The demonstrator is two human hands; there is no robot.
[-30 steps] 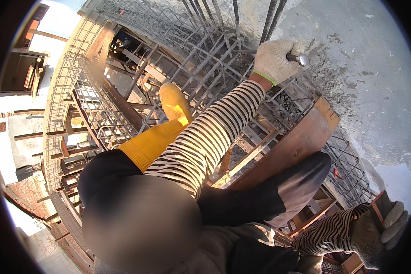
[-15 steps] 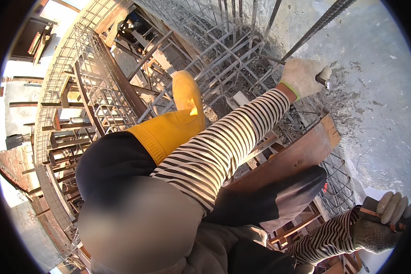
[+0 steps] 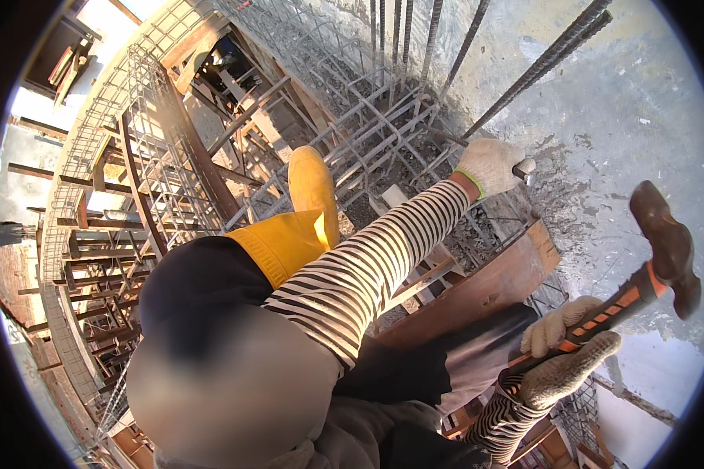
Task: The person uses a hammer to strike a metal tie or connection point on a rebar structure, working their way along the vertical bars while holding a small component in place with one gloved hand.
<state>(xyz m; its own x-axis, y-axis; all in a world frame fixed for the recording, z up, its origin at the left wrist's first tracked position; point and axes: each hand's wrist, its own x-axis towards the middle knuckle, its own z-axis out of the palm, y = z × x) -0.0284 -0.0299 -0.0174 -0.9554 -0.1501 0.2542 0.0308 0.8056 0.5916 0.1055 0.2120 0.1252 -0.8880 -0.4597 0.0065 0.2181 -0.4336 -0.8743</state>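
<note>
My left hand, in a white knit glove, is closed around a metal chisel. Its rounded end sticks out past my thumb, close to the chipped grey concrete wall; the other end is hidden. At the lower right my gloved right hand grips a hammer by its black and orange handle. The dark metal hammer head is raised in front of the wall, apart from the chisel.
Steel rebar stands along the wall, above a rebar mesh with rubble. A brown wooden board lies beside my leg. My yellow boot is near the mesh. Timber formwork and a curved rebar cage spread out on the left.
My right hand has moved left and up, and the whole hammer now shows, its head raised. The left hand keeps hold of the chisel; the view has shifted a little.
</note>
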